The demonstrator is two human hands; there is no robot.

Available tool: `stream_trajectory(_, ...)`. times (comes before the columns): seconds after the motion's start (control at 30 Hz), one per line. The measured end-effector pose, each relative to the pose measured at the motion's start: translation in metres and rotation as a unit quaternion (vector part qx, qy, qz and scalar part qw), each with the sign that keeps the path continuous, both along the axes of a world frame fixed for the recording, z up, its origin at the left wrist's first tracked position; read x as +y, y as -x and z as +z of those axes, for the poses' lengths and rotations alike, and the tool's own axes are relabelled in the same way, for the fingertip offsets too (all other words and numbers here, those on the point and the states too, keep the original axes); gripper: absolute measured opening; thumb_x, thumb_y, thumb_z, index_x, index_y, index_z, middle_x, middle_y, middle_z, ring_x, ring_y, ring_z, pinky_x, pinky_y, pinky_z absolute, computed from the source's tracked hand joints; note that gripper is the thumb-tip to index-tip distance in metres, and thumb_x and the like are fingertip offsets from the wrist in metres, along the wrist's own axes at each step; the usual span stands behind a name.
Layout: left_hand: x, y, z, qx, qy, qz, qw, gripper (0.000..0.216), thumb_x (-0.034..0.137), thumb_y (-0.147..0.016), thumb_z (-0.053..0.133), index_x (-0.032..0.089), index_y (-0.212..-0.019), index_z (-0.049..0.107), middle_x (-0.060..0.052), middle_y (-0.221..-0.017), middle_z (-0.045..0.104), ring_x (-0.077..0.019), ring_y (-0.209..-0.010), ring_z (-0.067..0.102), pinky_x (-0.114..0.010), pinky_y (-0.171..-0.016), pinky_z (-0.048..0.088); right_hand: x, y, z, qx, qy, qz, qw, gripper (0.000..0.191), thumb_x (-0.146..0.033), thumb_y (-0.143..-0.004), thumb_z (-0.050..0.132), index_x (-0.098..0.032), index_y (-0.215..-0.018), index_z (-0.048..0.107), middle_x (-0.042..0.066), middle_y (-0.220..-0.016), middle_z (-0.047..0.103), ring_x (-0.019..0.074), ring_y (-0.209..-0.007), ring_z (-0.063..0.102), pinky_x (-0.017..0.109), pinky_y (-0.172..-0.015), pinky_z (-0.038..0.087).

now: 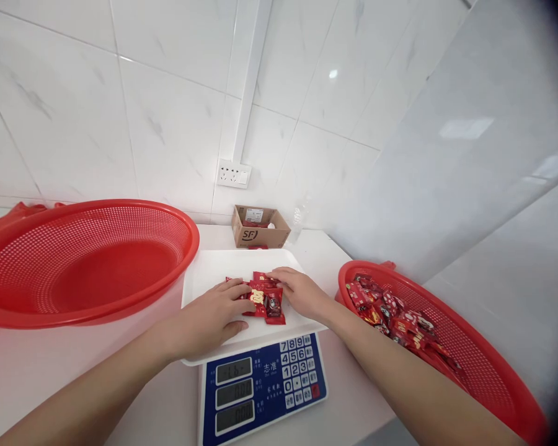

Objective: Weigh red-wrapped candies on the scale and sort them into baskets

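A white tray [223, 266] rests on a blue-faced electronic scale [260, 387]. A small heap of red wrapped packets [266, 299] lies on the tray. My left hand [214, 316] lies on the tray with fingers stretched out, its fingertips touching the left side of the heap. My right hand [297, 291] comes in from the right, its fingers bent down over the heap's right and far side, touching the packets. Neither hand has lifted a packet.
A large red perforated basin [88, 260] stands at the left, nothing in it. A second red basin [446, 347] at the right holds many red packets. An open cardboard box [259, 227] sits by the tiled wall under a socket [233, 174].
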State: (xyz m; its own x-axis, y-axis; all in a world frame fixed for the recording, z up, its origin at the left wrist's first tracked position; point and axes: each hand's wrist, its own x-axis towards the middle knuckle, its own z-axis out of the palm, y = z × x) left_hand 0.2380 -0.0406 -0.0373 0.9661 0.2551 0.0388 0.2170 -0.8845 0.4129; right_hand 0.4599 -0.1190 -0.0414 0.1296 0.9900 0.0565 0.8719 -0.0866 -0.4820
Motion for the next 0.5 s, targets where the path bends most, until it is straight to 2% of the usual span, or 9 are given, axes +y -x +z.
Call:
stream_trajectory(0.1, 0.002, 0.000, -0.001, -0.014, -0.007, -0.009, 1.000, 0.037, 0.019, -0.092, 0.052, 0.030, -0.126, 0.062, -0.006, -0.147, 0.049, -0.0306, -0.140, 0.035, -0.054, -0.113, 0.032, 0.000, 0.004, 0.003, 0.035, -0.007, 0.014, 0.999, 0.048, -0.005, -0.089, 0.037, -0.024, -0.121, 0.067, 0.004, -0.132, 0.063, 0.0194, -0.124, 0.056, 0.040, -0.109, 0.039)
stream_trajectory(0.23, 0.003, 0.000, -0.001, -0.035, -0.014, -0.022, 0.999, 0.036, 0.018, -0.091, 0.053, 0.028, -0.125, 0.063, -0.006, -0.146, 0.050, -0.0296, -0.140, 0.036, -0.053, -0.114, 0.030, -0.002, 0.008, 0.009, 0.061, -0.007, -0.013, 0.998, 0.040, -0.023, -0.096, 0.038, -0.022, -0.128, 0.061, 0.008, -0.134, 0.061, 0.0218, -0.125, 0.054, 0.043, -0.107, 0.041)
stream_trajectory(0.3, 0.003, 0.000, 0.000, -0.026, -0.018, -0.021, 0.999, 0.036, 0.019, -0.092, 0.053, 0.028, -0.126, 0.062, -0.006, -0.146, 0.050, -0.0290, -0.140, 0.036, -0.053, -0.114, 0.030, -0.007, 0.011, 0.013, 0.058, 0.005, -0.012, 0.998, 0.039, -0.032, -0.093, 0.049, -0.022, -0.129, 0.061, 0.009, -0.137, 0.058, 0.0244, -0.128, 0.052, 0.044, -0.107, 0.041)
stream_trajectory(0.4, 0.001, 0.001, 0.003, -0.007, -0.013, -0.012, 1.000, 0.036, 0.021, -0.092, 0.054, 0.028, -0.127, 0.061, -0.006, -0.146, 0.050, -0.0294, -0.140, 0.036, -0.054, -0.115, 0.029, -0.016, 0.015, 0.017, 0.048, 0.033, 0.007, 0.998, 0.055, -0.030, -0.077, 0.070, -0.023, -0.130, 0.060, 0.009, -0.139, 0.055, 0.0275, -0.130, 0.048, 0.044, -0.109, 0.037)
stream_trajectory(0.5, 0.000, 0.001, 0.003, -0.006, -0.001, -0.016, 1.000, 0.035, 0.021, -0.093, 0.054, 0.028, -0.126, 0.062, -0.007, -0.146, 0.051, -0.0289, -0.140, 0.037, -0.054, -0.116, 0.026, -0.019, 0.015, 0.016, 0.043, 0.049, 0.002, 0.998, 0.060, -0.024, -0.076, 0.072, -0.023, -0.133, 0.057, 0.009, -0.134, 0.056, 0.0253, -0.119, 0.056, 0.041, -0.104, 0.042)
